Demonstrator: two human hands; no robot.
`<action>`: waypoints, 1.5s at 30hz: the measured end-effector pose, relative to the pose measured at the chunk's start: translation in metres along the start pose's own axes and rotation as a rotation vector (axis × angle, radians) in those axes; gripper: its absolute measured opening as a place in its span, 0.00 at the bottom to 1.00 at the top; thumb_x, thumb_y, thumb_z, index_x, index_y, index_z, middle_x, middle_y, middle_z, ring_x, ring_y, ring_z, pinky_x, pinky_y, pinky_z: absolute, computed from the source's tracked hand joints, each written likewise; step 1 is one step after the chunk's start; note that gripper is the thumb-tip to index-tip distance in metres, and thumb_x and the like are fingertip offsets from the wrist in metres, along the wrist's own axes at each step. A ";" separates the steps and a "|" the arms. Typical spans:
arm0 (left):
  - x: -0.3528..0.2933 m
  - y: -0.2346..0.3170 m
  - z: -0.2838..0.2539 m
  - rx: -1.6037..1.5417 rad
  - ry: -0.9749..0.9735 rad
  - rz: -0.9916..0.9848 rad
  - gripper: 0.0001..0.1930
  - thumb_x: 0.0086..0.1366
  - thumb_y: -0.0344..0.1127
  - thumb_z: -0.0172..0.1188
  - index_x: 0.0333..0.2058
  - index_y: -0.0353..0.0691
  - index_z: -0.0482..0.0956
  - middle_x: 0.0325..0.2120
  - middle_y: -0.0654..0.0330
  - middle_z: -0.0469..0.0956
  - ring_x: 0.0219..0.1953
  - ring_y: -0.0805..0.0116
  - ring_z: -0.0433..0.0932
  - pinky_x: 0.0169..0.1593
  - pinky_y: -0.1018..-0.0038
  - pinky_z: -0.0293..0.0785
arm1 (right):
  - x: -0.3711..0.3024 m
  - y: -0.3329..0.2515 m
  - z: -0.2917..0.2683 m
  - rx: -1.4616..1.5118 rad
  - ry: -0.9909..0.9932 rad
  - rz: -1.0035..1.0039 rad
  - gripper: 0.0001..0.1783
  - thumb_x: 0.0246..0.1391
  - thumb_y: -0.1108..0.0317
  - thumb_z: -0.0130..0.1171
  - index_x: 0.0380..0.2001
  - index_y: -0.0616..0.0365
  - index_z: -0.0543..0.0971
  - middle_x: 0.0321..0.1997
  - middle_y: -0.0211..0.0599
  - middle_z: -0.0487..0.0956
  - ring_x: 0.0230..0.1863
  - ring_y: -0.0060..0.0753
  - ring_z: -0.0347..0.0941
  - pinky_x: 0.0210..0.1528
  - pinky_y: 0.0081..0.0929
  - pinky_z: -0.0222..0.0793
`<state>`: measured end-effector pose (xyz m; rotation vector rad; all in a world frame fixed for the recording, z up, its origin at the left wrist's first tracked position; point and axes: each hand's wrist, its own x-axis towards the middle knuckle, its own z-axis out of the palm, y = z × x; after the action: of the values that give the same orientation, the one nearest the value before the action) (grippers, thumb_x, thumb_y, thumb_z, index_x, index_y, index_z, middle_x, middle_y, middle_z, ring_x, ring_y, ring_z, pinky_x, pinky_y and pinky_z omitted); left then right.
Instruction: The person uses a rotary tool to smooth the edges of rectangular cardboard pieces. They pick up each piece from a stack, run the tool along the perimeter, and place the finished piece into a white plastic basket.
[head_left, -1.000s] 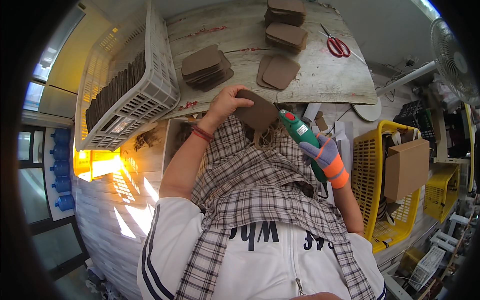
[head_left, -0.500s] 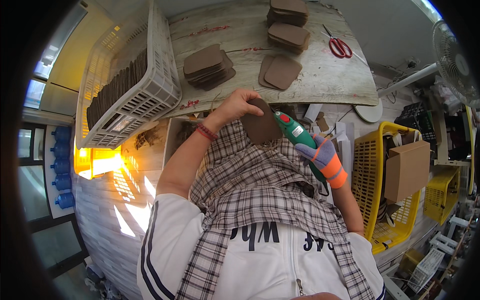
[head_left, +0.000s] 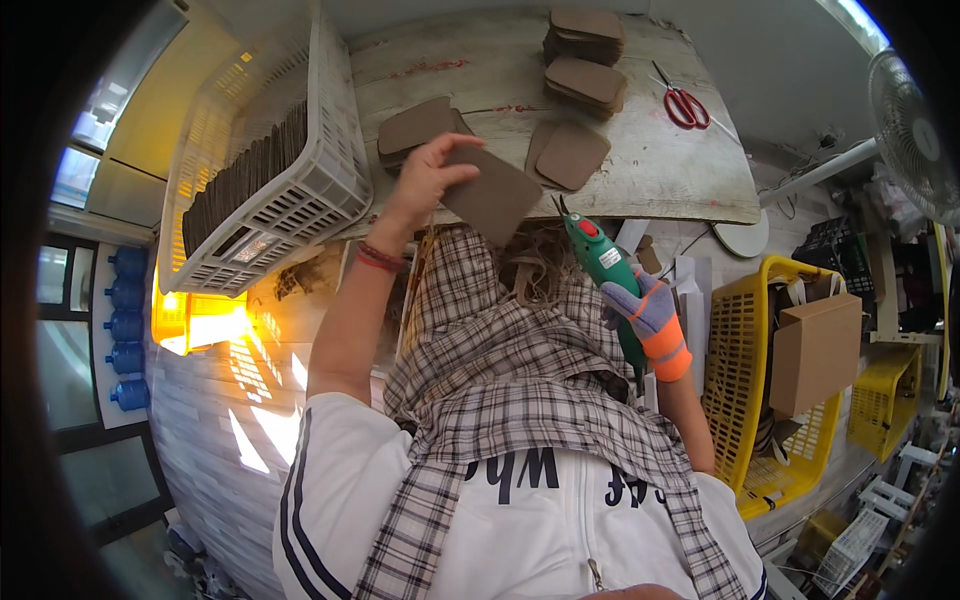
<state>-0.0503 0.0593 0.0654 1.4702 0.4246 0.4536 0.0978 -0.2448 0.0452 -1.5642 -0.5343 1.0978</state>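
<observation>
My left hand (head_left: 432, 180) is bare and pinches a flat brown sheet piece with rounded corners (head_left: 497, 198) by its upper left edge. The piece hangs tilted at the table's front edge, beside a low stack of like brown pieces (head_left: 408, 130) that the hand partly hides. In its grey and orange glove, my right hand (head_left: 645, 312) grips green electric shears (head_left: 605, 262) with a red button. Their dark blades point up and stand apart from the piece. Thin brown trimmings (head_left: 540, 268) lie below, between my knees.
On the pale worn table (head_left: 470, 80) lie a small brown pile (head_left: 573, 157), two taller stacks (head_left: 583, 85) at the back and red-handled scissors (head_left: 685, 107). A white crate (head_left: 335, 150) full of brown pieces stands left. At right are a yellow basket (head_left: 735, 375) and a fan (head_left: 905, 130).
My left hand has lifted the brown piece up and left, away from the shears, toward the left stack. The shears' blades and the trimmings now show. My right hand has barely moved.
</observation>
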 end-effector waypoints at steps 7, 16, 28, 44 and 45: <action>0.050 -0.005 -0.107 0.652 0.705 0.143 0.19 0.60 0.27 0.55 0.51 0.34 0.69 0.51 0.49 0.66 0.54 0.58 0.65 0.56 0.61 0.63 | 0.000 0.020 -0.013 0.053 0.083 -0.008 0.19 0.49 0.59 0.64 0.35 0.62 0.72 0.22 0.32 0.77 0.18 0.21 0.72 0.20 0.17 0.66; 0.067 -0.064 0.085 1.398 0.456 0.442 0.28 0.55 0.48 0.61 0.47 0.31 0.72 0.58 0.47 0.59 0.66 0.48 0.43 0.66 0.50 0.38 | -0.002 0.036 -0.025 0.096 0.218 -0.008 0.16 0.50 0.60 0.63 0.35 0.61 0.73 0.20 0.32 0.76 0.19 0.21 0.73 0.19 0.17 0.66; 0.076 -0.106 0.110 0.727 0.556 0.415 0.19 0.51 0.32 0.67 0.35 0.39 0.64 0.51 0.46 0.65 0.64 0.47 0.47 0.64 0.52 0.46 | 0.002 0.051 -0.030 0.062 0.260 -0.014 0.17 0.50 0.59 0.64 0.34 0.61 0.74 0.20 0.33 0.76 0.16 0.22 0.71 0.17 0.18 0.65; 0.043 -0.075 0.137 -1.404 0.422 0.009 0.20 0.60 0.23 0.56 0.51 0.40 0.66 0.48 0.58 0.71 0.51 0.61 0.71 0.57 0.66 0.69 | 0.009 0.014 0.010 0.076 0.296 -0.091 0.18 0.49 0.61 0.65 0.36 0.61 0.73 0.21 0.28 0.74 0.18 0.17 0.69 0.19 0.16 0.63; 0.044 -0.078 0.138 -1.426 0.404 0.017 0.20 0.60 0.23 0.56 0.51 0.40 0.66 0.48 0.58 0.71 0.52 0.60 0.70 0.57 0.66 0.69 | 0.008 0.012 0.011 0.068 0.292 -0.085 0.18 0.49 0.61 0.65 0.36 0.61 0.73 0.21 0.28 0.75 0.18 0.17 0.69 0.19 0.16 0.63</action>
<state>0.0628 -0.0371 -0.0047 -0.0065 0.2722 0.8272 0.0901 -0.2359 0.0317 -1.5925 -0.3581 0.7978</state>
